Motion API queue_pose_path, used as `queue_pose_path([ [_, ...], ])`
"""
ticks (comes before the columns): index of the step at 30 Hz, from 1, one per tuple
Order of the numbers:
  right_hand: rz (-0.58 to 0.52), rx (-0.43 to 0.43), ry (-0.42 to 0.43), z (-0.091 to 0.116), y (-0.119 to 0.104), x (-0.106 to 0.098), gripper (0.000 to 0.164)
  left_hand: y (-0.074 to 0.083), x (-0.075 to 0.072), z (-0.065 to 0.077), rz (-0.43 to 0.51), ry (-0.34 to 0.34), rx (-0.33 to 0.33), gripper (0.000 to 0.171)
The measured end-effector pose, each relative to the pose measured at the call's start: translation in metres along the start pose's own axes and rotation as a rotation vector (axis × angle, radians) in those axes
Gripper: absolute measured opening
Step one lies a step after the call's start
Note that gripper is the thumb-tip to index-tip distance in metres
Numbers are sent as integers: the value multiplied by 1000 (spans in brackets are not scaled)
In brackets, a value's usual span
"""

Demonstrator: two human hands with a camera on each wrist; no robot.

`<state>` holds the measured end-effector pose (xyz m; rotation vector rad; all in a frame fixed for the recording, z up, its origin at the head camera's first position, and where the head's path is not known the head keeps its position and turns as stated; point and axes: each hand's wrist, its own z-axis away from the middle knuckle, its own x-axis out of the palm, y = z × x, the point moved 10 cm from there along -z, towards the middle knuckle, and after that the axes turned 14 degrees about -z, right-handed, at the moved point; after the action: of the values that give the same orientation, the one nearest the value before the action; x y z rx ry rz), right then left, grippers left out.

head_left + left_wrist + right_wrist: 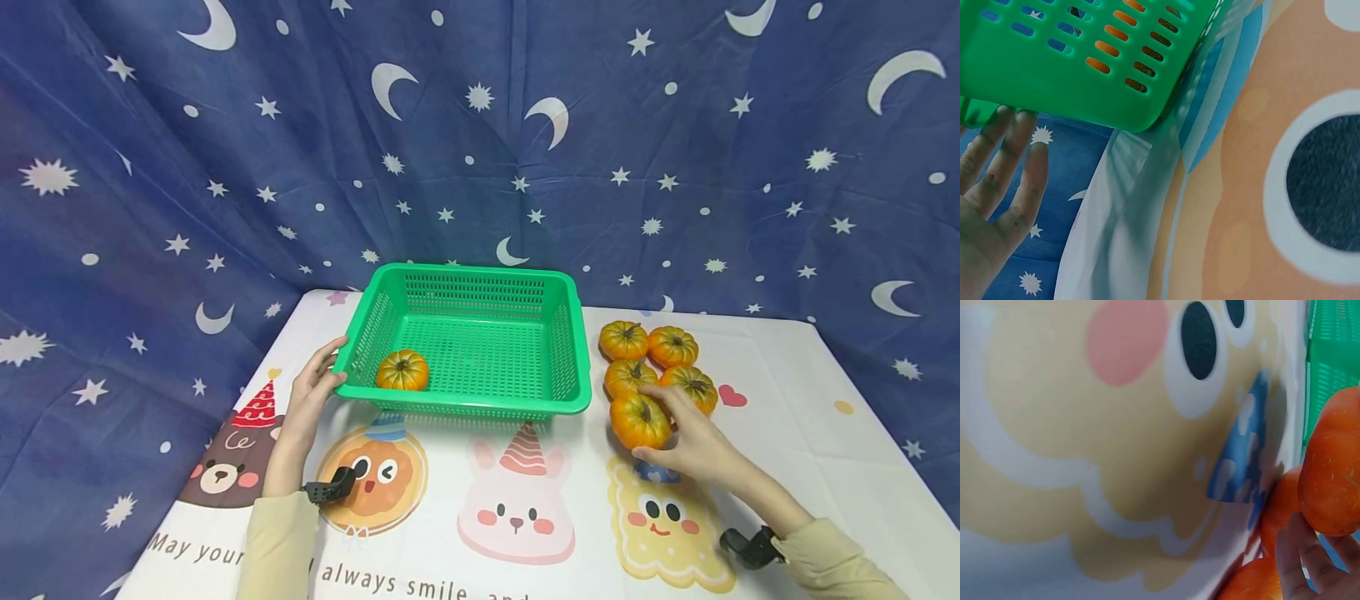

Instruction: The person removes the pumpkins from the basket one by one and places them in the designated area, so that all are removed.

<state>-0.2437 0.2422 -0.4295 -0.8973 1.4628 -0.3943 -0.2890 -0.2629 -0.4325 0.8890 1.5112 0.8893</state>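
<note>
A green plastic basket (480, 407) stands on the table with one small orange pumpkin (402, 371) in its near left corner. My left hand (309, 400) touches the basket's left rim; in the left wrist view its fingers (1022, 134) reach up to the basket's edge, fairly straight. At the right, my right hand (693, 437) grips a small pumpkin (640, 423) between thumb and fingers. The right wrist view shows this held pumpkin (1333, 465) raised off the cloth. Several more pumpkins (624, 341) lie grouped just behind it, right of the basket.
A white tablecloth (787, 417) with printed cartoon figures covers the table. Behind and at the left hangs a dark blue curtain (480, 217) with moons and stars. A dark wrist camera (750, 547) sits on the right wrist, another (332, 486) on the left.
</note>
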Motion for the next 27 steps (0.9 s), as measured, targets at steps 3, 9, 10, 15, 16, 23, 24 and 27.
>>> queue_pose_path([
  [3,-1,23,-6,2,5,3,84,0,0,0,6,-1,-2,50],
  [9,-3,45,-14,5,11,8,84,0,0,1,9,0,-9,50],
  [10,-5,48,-15,6,12,8,84,0,0,1,9,1,-11,50],
  [15,0,77,-35,7,17,11,85,-1,1,1,15,0,-11,51],
  [16,3,83,-40,8,18,12,86,-1,1,2,16,-1,-9,51],
  [23,9,104,-54,10,22,13,86,0,1,2,12,0,-14,50],
  [24,9,106,-55,10,23,13,86,0,1,2,11,1,-13,50],
  [27,8,111,-56,10,23,13,87,0,0,2,9,3,-14,50],
])
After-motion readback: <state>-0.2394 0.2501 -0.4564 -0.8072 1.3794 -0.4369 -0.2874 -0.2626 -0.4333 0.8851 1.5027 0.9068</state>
